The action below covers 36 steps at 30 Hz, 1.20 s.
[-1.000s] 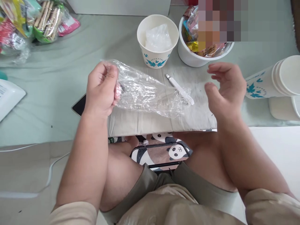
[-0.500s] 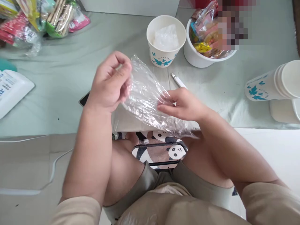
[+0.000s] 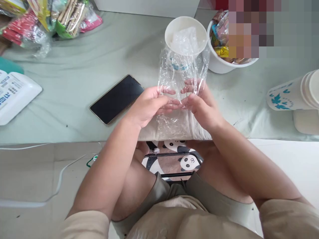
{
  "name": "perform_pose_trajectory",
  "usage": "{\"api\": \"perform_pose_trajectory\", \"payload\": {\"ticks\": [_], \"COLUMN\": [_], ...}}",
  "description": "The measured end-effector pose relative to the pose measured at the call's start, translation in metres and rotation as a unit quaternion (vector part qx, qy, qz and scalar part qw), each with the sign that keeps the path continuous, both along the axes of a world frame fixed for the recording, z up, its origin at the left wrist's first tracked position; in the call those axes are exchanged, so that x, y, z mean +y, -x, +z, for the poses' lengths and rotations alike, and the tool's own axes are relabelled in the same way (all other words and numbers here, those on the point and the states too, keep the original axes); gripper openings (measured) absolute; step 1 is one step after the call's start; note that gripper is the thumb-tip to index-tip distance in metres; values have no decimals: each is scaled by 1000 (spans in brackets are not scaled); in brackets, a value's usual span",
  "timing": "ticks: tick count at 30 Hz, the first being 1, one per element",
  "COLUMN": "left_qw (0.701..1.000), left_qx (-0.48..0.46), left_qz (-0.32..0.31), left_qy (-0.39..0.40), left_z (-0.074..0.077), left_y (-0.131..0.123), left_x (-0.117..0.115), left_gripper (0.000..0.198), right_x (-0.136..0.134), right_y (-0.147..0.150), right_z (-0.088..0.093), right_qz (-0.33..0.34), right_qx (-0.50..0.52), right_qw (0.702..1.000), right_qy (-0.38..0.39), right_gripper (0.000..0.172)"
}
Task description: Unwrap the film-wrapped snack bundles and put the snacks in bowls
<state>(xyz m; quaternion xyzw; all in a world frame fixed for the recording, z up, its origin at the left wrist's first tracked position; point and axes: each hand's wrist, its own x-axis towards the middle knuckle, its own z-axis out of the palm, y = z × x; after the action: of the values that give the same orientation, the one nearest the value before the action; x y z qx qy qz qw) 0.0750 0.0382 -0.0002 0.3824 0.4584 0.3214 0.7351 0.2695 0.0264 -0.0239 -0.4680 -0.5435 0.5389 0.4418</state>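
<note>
A clear plastic bag [image 3: 171, 124] stretches from the table's front edge up to the paper cup [image 3: 178, 61]. My left hand [image 3: 157, 103] has its thumb and fingers on the bag from the left. From the right, my right hand [image 3: 203, 106] holds it too, with the film over its fingers. The two hands' fingertips nearly meet in the middle. The white cup with blue leaf prints stands just beyond, partly behind the film, with crumpled clear plastic [image 3: 184, 39] inside. A dark phone [image 3: 116, 99] lies left of my left hand.
A white tub [image 3: 220, 68] of wrapped snacks stands at the back right, partly hidden by blurring. Stacked paper cups [image 3: 286, 96] lie at the far right. Snack packets [image 3: 71, 20] are at the back left, and a white package [image 3: 18, 96] sits at the left.
My left hand has come down and right, uncovering the phone. The bag has swung from slanting to running lengthwise toward the cup. The white pen-like tool is no longer visible.
</note>
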Motion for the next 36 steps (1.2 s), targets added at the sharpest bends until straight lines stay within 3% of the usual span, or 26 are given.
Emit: {"api": "perform_pose_trajectory", "payload": {"ticks": [3, 7, 10, 13, 18, 21, 24, 28, 30, 32, 36], "left_qw": [998, 995, 994, 994, 995, 991, 980, 979, 980, 989, 996], "left_qx": [45, 73, 53, 41, 23, 53, 94, 29, 14, 6, 22], "left_qz": [24, -24, -47, -48, -36, -21, -5, 74, 106, 74, -32], "left_qy": [-26, -60, -79, -91, -85, -118, -177, -188, -168, -126, -74], "left_z": [-1, -6, -9, -8, -9, -14, -18, -12, -8, -5, -10], "left_y": [2, 9, 12, 13, 8, 2, -2, -2, 1, 4, 7], "left_x": [3, 5, 5, 7, 10, 9, 6, 4, 4, 4, 2], "left_gripper": [28, 45, 33, 12, 24, 31, 24, 46, 60, 58, 24], "right_x": [-4, -5, -4, -3, -5, -8, -9, -8, -7, -6, -6], "right_y": [-6, -12, -18, -28, -38, -34, -25, -18, -17, -17, -14], "right_z": [-4, -5, -5, -3, 2, 3, 1, -1, 0, 3, 4], "right_qz": [52, 60, 75, 113, 100, 63, -7, -19, 4, -4, 2], "right_qx": [-18, -23, -27, -63, -133, -158, -168, -65, -42, -31, -3], "right_qw": [998, 998, 994, 975, 940, 943, 958, 996, 999, 999, 1000], "right_qy": [26, 15, -72, -181, -298, -285, -232, -51, 16, 32, 31], "right_gripper": [55, 43, 26, 34, 43, 42, 16, 51, 43, 32, 35]}}
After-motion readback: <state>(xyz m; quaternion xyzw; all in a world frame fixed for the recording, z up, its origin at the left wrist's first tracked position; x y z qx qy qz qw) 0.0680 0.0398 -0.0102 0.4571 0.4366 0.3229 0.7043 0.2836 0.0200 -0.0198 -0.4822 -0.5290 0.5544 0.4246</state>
